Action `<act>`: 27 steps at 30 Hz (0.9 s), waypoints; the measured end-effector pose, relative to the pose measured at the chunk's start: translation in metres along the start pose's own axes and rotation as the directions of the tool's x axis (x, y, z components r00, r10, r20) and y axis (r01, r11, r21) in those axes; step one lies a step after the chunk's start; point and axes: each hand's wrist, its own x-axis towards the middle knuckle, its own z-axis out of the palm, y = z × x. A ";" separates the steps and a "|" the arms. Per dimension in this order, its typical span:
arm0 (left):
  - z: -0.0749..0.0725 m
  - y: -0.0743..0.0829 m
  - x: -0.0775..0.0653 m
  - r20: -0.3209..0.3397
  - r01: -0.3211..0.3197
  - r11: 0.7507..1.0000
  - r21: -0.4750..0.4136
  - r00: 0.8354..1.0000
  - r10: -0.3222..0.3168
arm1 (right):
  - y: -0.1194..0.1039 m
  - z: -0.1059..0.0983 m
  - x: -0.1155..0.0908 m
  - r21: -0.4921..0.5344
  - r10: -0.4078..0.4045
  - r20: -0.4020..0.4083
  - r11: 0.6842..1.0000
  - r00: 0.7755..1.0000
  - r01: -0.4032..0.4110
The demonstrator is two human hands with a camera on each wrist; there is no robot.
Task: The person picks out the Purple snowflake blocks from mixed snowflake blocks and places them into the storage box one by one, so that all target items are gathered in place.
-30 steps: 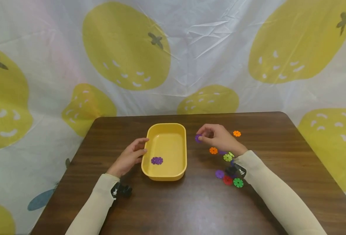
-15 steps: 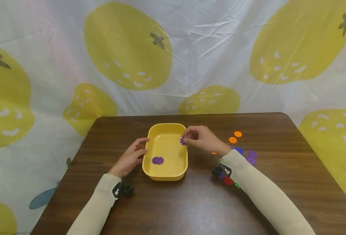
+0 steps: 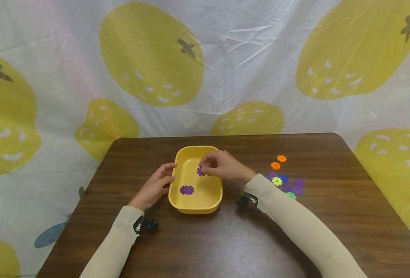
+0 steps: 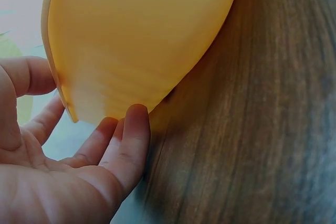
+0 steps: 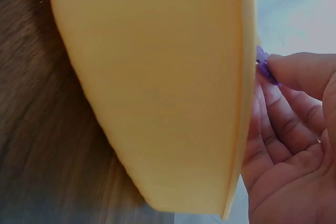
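My right hand (image 3: 225, 166) pinches a purple snowflake disc (image 3: 200, 171) between thumb and fingertips, over the inside of a yellow plastic tub (image 3: 195, 211). In the right wrist view, this purple disc (image 5: 266, 66) shows just past the tub's rim. Two purple discs (image 3: 186, 190), overlapping or side by side, lie on the tub's floor near the front left. My left hand (image 3: 152, 188) rests its fingers against the tub's left side. Loosely bent fingers (image 4: 134, 140) touch the tub's outer wall (image 4: 136, 40) in the left wrist view.
Right of the tub, loose discs lie scattered: orange (image 3: 281, 158), yellow-green (image 3: 276, 181), blue (image 3: 283, 178), several purple (image 3: 298, 190) and green (image 3: 290, 195). My right sleeve partly covers a red one (image 3: 266, 215). A lemon-print curtain (image 3: 222, 77) hangs behind the brown table (image 3: 205, 247).
My right hand has carried the purple disc leftward from the table, across the tub's right rim, to above its inside. The left hand stays at the tub's side.
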 end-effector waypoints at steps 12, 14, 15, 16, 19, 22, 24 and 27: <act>0.004 0.004 -0.002 0.000 -0.006 0.999 0.036 1.000 0.006 | -0.010 0.009 0.018 0.031 0.045 0.216 0.998 0.975 -0.053; 0.005 0.004 -0.002 -0.002 -0.013 0.999 0.044 1.000 0.013 | -0.012 0.011 0.020 -0.024 0.060 0.252 0.998 0.966 -0.055; 0.005 0.004 -0.002 -0.003 -0.015 0.999 0.047 1.000 0.015 | -0.013 0.013 0.022 -0.062 0.067 0.267 0.997 0.961 -0.052; 0.005 0.005 -0.002 -0.004 -0.015 0.999 0.046 1.000 0.016 | -0.013 0.015 0.023 -0.103 0.071 0.280 0.994 0.957 -0.044; 0.005 0.004 -0.002 0.002 -0.021 0.999 0.042 1.000 0.021 | -0.013 0.021 0.025 -0.219 0.087 0.307 0.975 0.948 -0.018; 0.005 0.003 -0.001 0.010 -0.023 0.999 0.037 1.000 0.022 | -0.012 0.025 0.025 -0.300 0.104 0.306 0.954 0.946 -0.008; 0.006 0.003 -0.001 0.013 -0.023 0.999 0.035 1.000 0.023 | -0.012 0.026 0.025 -0.323 0.112 0.300 0.946 0.947 -0.009; 0.006 0.003 0.000 0.014 -0.022 0.999 0.041 1.000 0.021 | -0.013 0.026 0.023 -0.335 0.108 0.284 0.942 0.953 -0.007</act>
